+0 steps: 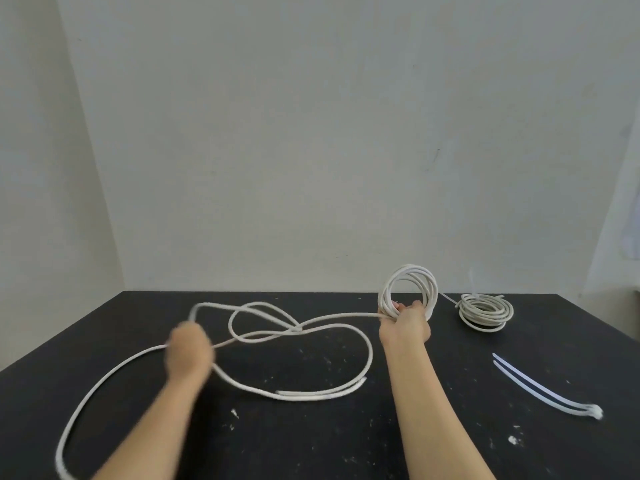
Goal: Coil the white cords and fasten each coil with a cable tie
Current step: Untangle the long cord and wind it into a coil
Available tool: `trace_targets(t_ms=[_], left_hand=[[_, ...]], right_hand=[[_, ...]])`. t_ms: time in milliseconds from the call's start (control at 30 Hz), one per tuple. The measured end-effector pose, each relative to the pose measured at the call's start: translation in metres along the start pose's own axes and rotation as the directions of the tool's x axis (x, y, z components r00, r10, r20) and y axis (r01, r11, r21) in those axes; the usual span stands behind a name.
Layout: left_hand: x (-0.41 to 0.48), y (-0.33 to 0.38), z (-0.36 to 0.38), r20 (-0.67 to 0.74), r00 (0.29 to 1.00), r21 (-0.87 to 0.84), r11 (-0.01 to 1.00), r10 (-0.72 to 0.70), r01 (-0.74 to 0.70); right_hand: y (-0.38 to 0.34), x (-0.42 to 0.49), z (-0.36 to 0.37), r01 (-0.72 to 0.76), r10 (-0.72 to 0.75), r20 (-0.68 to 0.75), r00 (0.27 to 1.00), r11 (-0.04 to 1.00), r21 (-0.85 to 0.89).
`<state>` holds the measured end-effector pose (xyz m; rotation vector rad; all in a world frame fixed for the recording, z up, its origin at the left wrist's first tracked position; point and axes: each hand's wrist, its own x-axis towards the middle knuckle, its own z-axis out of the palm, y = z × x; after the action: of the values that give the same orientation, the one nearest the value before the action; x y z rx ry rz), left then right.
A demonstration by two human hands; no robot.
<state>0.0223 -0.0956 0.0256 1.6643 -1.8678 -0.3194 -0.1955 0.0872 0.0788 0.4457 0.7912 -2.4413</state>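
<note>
– Two coils on the desk [311, 445]?
– Yes. One tied coil [485, 313] lies flat, a cable tie [471, 284] standing up at its far edge. Just left of it the right hand [403, 327] grips a second coil [408, 289], held upright.
– And the rest of that cord?
– The loose cord [311, 396] sprawls in loops well left of the tied coil. The left hand [188, 351] is over it, blurred; whether it grips, I cannot tell.
– Spare ties?
– Two spare ties [540, 389] lie nearer than the tied coil, slightly right.
</note>
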Motion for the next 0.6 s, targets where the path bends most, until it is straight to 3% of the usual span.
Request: trace_targets(t_ms=[100, 167, 267, 300, 333, 367, 400, 433, 467, 500, 533, 600], left_hand=[[0.03, -0.005, -0.016, 0.012, 0.993, -0.058, 0.991, -0.116, 0.117], [0.025, 0.011, -0.013, 0.039, 0.994, -0.04, 0.994, -0.099, 0.1], [-0.018, 0.053, -0.006, -0.089, 0.98, -0.199, 0.961, 0.179, -0.194], [-0.039, 0.068, -0.006, -0.026, 0.975, -0.35, 0.911, 0.223, -0.218], [-0.06, 0.082, -0.005, 0.171, 0.965, -0.526, 0.847, 0.2, -0.082], [-0.077, 0.095, -0.003, 0.457, 0.876, -0.629, 0.752, 0.152, 0.197], [-0.089, 0.104, -0.001, 0.72, 0.68, -0.583, 0.654, 0.139, 0.483], [-0.097, 0.11, 0.005, 0.855, 0.486, -0.492, 0.583, 0.182, 0.646], [-0.1, 0.113, 0.012, 0.907, 0.346, -0.421, 0.469, 0.242, 0.777], [-0.099, 0.114, 0.018, 0.913, 0.287, -0.375, 0.321, 0.288, 0.87], [-0.096, 0.112, 0.025, 0.899, 0.302, -0.362, 0.151, 0.317, 0.92], [-0.085, 0.112, 0.034, 0.855, 0.442, -0.392, -0.219, 0.273, 0.894]], right_hand=[[0.001, 0.004, -0.007, 0.029, -0.029, -0.015, 0.999, 1.0, -0.002], [0.011, 0.003, -0.008, 0.011, -0.011, -0.026, 1.0, 1.0, -0.012], [0.026, -0.001, -0.003, -0.016, 0.016, -0.004, 1.0, 1.0, -0.021], [0.03, -0.003, -0.001, -0.018, 0.018, 0.008, 1.0, 0.999, -0.026], [0.033, -0.005, 0.001, -0.02, 0.021, 0.022, 1.0, 0.999, -0.037], [0.036, -0.008, 0.004, -0.024, 0.026, 0.036, 0.999, 0.998, -0.055], [0.038, -0.012, 0.006, -0.025, 0.029, 0.048, 0.998, 0.997, -0.078], [0.039, -0.016, 0.008, -0.029, 0.035, 0.059, 0.998, 0.995, -0.099], [0.041, -0.02, 0.009, -0.036, 0.045, 0.075, 0.996, 0.992, -0.121], [0.04, -0.025, 0.01, -0.047, 0.06, 0.091, 0.994, 0.989, -0.141], [0.04, -0.03, 0.011, -0.059, 0.076, 0.102, 0.992, 0.985, -0.16], [0.038, -0.036, 0.011, -0.076, 0.099, 0.116, 0.988, 0.98, -0.183]])
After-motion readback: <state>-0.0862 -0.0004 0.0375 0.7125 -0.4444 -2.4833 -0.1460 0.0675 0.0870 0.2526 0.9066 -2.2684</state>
